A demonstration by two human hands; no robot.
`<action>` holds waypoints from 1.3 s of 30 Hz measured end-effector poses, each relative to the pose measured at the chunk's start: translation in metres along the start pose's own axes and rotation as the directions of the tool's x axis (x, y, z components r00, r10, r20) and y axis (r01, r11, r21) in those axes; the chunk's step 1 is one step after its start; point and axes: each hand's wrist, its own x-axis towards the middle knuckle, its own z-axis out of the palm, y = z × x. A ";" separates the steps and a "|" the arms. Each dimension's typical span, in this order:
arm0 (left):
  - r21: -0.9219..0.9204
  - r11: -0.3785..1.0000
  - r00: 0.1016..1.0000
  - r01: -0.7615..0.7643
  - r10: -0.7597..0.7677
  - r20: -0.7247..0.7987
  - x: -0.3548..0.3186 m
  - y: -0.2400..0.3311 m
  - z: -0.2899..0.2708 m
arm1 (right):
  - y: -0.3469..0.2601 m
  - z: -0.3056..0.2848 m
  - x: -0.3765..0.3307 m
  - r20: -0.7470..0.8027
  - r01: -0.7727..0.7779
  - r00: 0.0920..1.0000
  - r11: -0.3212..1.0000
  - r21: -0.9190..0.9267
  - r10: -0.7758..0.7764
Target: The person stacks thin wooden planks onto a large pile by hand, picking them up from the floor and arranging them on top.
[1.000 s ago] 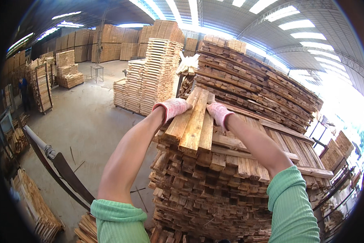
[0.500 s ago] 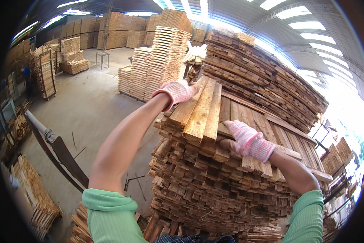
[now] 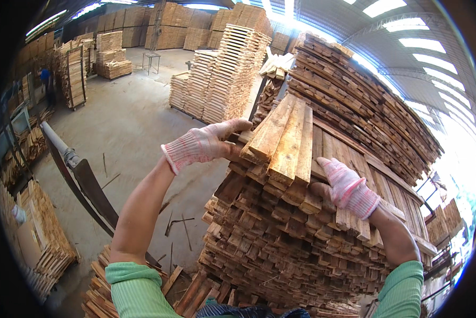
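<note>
My left hand (image 3: pixel 198 144), in a pink and white knit glove, is at the left edge of the big board stack (image 3: pixel 270 238). Its fingers and thumb are spread apart, close to the near ends of three loose wooden planks (image 3: pixel 286 151) lying side by side on top. To the right of these planks, my right hand (image 3: pixel 352 191), gloved likewise, rests on the top layer. Its fingers stretch left over the boards, while the thumb lies lower, against the plank ends. I see no plank lifted off the stack.
Behind stands a taller pile of dark boards (image 3: pixel 365 100). Pale stacked timber (image 3: pixel 227 79) is at the back left. A metal bar with a pipe (image 3: pixel 71 159) rises at the left. Loose boards (image 3: pixel 195 297) lie low in front. A person in blue (image 3: pixel 45 79) stands far left.
My left hand has moved off the top of the loose planks, toward me and left, to beside their near ends. My right hand keeps its place on the boards. The view has shifted.
</note>
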 end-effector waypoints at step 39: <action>0.631 -0.117 0.641 -0.767 -0.116 0.759 0.027 -0.137 0.743 | -0.289 0.306 -0.838 0.702 -0.451 -0.623 -0.892 0.038 0.345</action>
